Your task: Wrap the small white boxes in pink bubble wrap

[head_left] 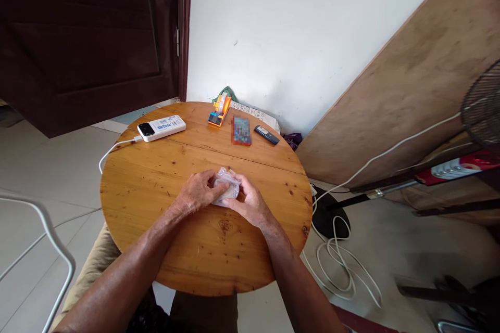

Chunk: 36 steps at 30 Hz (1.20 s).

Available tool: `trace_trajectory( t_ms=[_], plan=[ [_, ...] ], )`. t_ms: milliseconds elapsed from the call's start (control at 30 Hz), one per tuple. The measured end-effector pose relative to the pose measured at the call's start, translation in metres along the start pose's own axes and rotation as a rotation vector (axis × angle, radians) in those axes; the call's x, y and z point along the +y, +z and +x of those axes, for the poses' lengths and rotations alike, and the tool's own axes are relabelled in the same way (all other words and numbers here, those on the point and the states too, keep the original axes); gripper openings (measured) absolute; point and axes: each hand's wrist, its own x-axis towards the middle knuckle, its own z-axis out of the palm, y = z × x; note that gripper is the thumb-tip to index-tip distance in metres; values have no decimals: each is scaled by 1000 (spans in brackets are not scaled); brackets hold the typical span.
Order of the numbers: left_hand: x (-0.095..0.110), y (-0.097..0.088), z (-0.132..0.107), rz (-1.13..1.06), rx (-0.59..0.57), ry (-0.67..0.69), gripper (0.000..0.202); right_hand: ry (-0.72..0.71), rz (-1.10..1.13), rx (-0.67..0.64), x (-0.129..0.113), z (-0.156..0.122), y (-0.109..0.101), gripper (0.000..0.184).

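Between my hands, over the middle of the round wooden table (156,187), is a small clear plastic bag (230,193), crumpled at its far edge. My left hand (198,188) grips its left side, the thumb lying across the plastic. From the right, my right hand (250,200) pinches the bag with its thumb at the near edge and its fingers behind. Something pale seems to be inside the bag, but I cannot make out what. Parts of the fingers are hidden behind the plastic.
A white power bank (166,127) with a plugged-in cable lies at the left. Toward the back are an orange tape dispenser (219,110), a blurred red-edged packet (241,131) and a dark handset (266,135). Right of the table stands a fan (484,104) with loose cable (339,270) below.
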Motion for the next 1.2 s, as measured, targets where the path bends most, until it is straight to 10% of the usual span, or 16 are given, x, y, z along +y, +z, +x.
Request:
trace_trajectory(
  t_ms=[433,1200],
  plan=[
    [6,-7,-2,-492,-259,13,74,128,291,58,2,8,4,52],
    [-1,2,1,-533,-231,7,85,177,319,243,-3,30,-2,35]
  ],
)
